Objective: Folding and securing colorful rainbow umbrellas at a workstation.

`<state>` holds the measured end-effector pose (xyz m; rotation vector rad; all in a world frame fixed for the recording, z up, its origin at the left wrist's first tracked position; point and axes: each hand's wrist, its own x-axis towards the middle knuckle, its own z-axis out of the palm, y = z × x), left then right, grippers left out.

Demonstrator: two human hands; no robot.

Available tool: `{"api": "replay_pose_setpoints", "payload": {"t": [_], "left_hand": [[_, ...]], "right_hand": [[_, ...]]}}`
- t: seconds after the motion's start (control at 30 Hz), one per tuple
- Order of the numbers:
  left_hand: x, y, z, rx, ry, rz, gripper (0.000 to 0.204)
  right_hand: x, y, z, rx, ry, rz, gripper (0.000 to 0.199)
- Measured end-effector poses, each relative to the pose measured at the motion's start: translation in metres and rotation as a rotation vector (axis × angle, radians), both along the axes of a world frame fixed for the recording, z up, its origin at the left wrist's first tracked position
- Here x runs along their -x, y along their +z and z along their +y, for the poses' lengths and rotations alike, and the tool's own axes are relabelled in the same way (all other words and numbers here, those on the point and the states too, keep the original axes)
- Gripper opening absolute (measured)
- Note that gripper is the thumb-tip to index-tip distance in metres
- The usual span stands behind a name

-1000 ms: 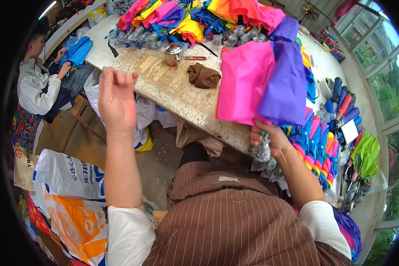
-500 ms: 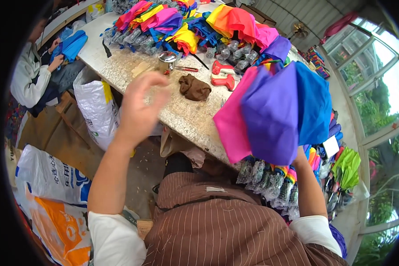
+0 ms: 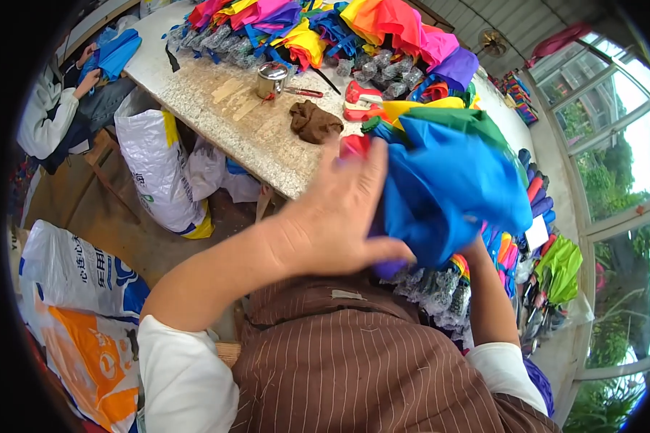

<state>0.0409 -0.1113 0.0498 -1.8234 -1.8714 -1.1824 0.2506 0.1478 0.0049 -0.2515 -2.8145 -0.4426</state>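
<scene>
A loosely folded rainbow umbrella (image 3: 448, 195) hangs before me above the table edge, its blue panels in front, green and yellow behind, blurred by motion. My right hand (image 3: 475, 252) is closed on it from below, its fingers mostly hidden behind the cloth. At the umbrella's left side is my left hand (image 3: 332, 220), open, with thumb and fingers spread and the fingertips close to the fabric. Whether they touch it I cannot tell. Beyond my left hand, a crumpled brown cloth (image 3: 314, 123) lies on the table near a red and white tool (image 3: 361, 101).
Bundled rainbow umbrellas (image 3: 397, 36) cover the far side of the worn table (image 3: 217, 108). A metal cup (image 3: 272, 79) stands beside a red-handled tool (image 3: 305, 92). Plastic-wrapped handles (image 3: 440, 296) are at my right. White sacks (image 3: 152, 166) sit left; a person (image 3: 50, 115) handles blue cloth.
My left hand has swung right and down to the umbrella. The umbrella has turned, bringing blue, green and yellow panels into view in place of pink and purple.
</scene>
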Motion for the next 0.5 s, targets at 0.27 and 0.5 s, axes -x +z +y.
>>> {"api": "replay_pose_setpoints", "payload": {"t": [0.27, 0.5], "left_hand": [[0.037, 0.037, -0.033, 0.056, -0.077, -0.131, 0.074], [-0.021, 0.028, -0.025, 0.167, -0.801, -0.554, 0.083]], "right_hand": [[0.015, -0.009, 0.017, 0.178, -0.057, -0.04, 0.064], [-0.028, -0.019, 0.006, 0.324, -0.085, -0.074, 0.061]]}}
